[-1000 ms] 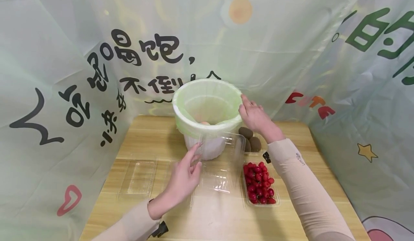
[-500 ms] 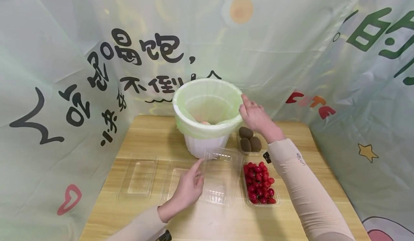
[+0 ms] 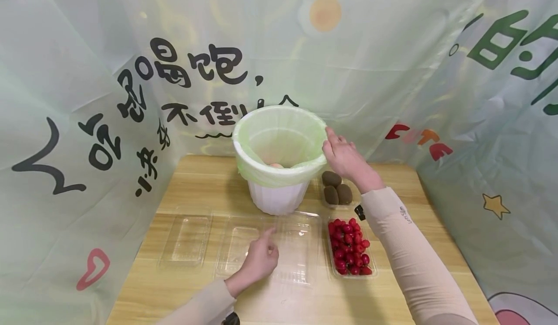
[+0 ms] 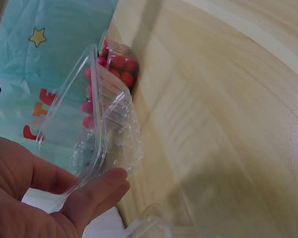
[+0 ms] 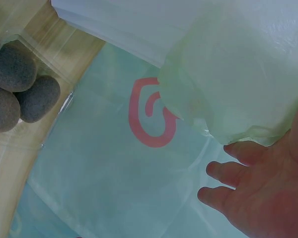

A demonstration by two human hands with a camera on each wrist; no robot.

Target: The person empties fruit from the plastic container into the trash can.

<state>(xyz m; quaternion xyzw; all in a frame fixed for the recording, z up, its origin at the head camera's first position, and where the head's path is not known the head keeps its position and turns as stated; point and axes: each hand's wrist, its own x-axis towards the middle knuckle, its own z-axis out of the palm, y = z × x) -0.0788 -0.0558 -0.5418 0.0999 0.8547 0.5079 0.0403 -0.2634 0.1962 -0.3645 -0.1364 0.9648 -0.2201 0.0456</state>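
Note:
My left hand (image 3: 260, 259) pinches the rim of a clear plastic container (image 3: 302, 247), low over the table in front of the bin. In the left wrist view, thumb and fingers (image 4: 97, 191) meet at the edge of this container (image 4: 97, 119). A white bin (image 3: 278, 196) stands at the back middle, lined with a thin green bag (image 3: 261, 177). Its right rim is held by my right hand (image 3: 346, 158). The right wrist view shows several fingers (image 5: 221, 198) spread beneath the bagged rim. Something round and pinkish (image 3: 275, 165) lies inside the bin, mostly hidden.
Two clear containers stand left of the hand: one at far left (image 3: 187, 240) and one close by (image 3: 237, 247). A clear box of red fruit (image 3: 350, 247) sits to the right, with three kiwis (image 3: 337, 189) in a tray behind it. Printed cloth walls (image 3: 279, 34) surround the table.
My left hand has brought the clear container from in front of the bin's side down and toward me, into the space beside the red fruit. The right hand stays at the bin's rim.

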